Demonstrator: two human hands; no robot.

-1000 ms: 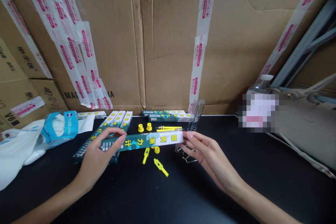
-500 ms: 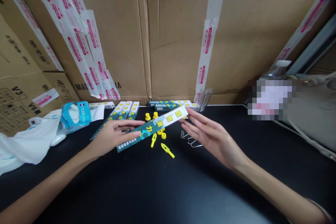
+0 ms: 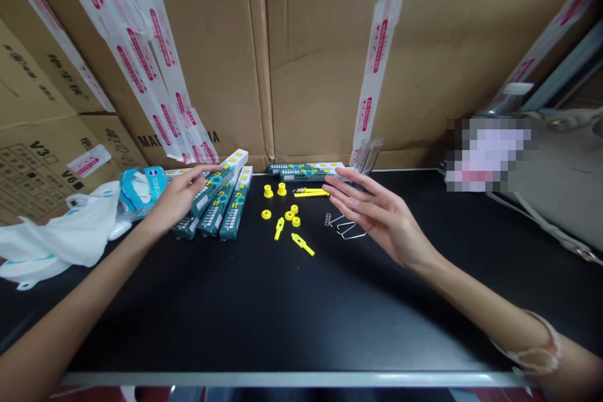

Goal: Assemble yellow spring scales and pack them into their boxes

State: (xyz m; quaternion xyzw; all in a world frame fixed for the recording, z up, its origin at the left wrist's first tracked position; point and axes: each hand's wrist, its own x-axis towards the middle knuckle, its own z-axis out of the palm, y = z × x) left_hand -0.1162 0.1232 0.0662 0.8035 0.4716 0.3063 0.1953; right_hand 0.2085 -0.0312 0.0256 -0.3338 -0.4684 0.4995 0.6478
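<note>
My left hand (image 3: 176, 198) is closed on a long narrow green-and-white box (image 3: 226, 177) with yellow lettering. It tilts over similar boxes (image 3: 237, 204) lying side by side on the black table. My right hand (image 3: 377, 210) is empty, its fingers stretched out and apart. Near its fingertips lies a yellow stick-like part (image 3: 311, 193) with a metal piece at one end. Bent metal hooks (image 3: 351, 230) and a small spring (image 3: 328, 220) rest below the right hand. Between the hands are several yellow caps and rings (image 3: 289, 215) and two yellow flat-headed pins (image 3: 303, 244).
Two more narrow boxes (image 3: 306, 171) lie at the back, beside clear plastic tubes (image 3: 370, 154). A large taped carton (image 3: 320, 75) walls off the back. A blue tissue pack (image 3: 141, 191) and white plastic bag (image 3: 70, 220) sit left; a beige bag (image 3: 565, 182) stands right.
My left hand has carried the narrow box left and back, over the other boxes. My right hand has come away from the box's end. The view has tipped downward, showing the table's front edge.
</note>
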